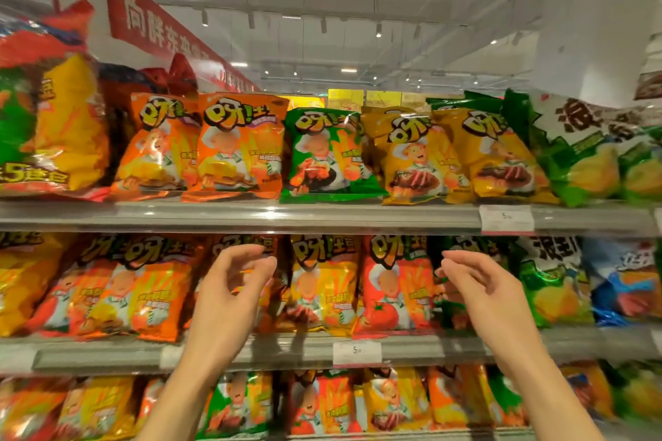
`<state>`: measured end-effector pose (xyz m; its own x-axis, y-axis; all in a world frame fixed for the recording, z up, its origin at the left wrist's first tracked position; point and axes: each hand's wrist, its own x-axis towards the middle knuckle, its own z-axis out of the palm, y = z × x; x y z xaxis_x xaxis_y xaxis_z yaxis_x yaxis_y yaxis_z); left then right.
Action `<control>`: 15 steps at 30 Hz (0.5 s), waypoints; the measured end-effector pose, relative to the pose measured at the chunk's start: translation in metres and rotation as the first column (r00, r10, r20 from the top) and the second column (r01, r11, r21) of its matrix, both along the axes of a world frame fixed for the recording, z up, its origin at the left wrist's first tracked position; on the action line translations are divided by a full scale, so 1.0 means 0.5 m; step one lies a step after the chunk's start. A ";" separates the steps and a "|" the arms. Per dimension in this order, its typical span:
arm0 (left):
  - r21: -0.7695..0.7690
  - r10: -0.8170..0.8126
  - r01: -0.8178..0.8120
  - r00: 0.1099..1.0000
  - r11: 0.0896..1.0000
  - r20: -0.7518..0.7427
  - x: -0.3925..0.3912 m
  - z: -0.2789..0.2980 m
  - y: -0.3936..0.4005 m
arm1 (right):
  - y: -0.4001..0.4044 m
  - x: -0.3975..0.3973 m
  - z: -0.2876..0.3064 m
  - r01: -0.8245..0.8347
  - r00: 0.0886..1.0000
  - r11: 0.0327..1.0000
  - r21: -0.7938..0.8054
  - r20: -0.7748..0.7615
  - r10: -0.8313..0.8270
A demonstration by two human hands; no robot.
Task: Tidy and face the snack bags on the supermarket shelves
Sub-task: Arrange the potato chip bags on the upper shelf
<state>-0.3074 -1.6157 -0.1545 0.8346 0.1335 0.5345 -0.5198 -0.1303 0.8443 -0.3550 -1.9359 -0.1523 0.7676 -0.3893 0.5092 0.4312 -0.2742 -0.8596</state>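
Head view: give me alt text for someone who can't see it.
Two bare hands, left hand and right hand, reach empty with loosely curled fingers toward snack bags on the middle shelf. More bags fill the shelves above and below.

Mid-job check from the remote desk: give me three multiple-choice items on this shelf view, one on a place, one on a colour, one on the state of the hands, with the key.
1. Where is the left hand?
A. In front of the middle shelf's bags
B. Above the top shelf
C. Down at the bottom shelf

2. What colour is the bag between the orange bags and the yellow bags on the upper shelf?
A. Blue
B. Green
C. Purple

3. What do the hands hold?
A. One bag each
B. A price tag
C. Nothing

Key:
1 A: the left hand is raised before the middle row, below the upper shelf edge.
2 B: the green bag stands between an orange bag and a yellow bag.
3 C: the left hand and the right hand both show loosely curled fingers with nothing between them.
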 end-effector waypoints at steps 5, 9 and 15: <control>-0.031 0.027 -0.026 1.000 0.999 0.016 -0.007 0.019 -0.167 | -0.146 0.004 0.009 -0.038 0.999 0.999 -0.010 0.003 0.038; -0.017 0.049 -0.048 0.998 0.999 0.036 -0.004 0.046 -0.282 | -0.253 0.018 0.031 -0.062 0.998 0.996 -0.060 0.004 0.062; 0.085 0.099 -0.109 0.989 0.990 0.114 0.008 0.116 -0.371 | -0.352 0.034 0.091 -0.082 0.993 0.989 -0.127 0.068 0.091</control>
<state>-0.3035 -1.8014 -0.0967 0.7544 0.1631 0.6358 -0.5883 -0.2617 0.7651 -0.3378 -2.1119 -0.1069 0.7542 -0.2534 0.6058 0.5189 -0.3355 -0.7862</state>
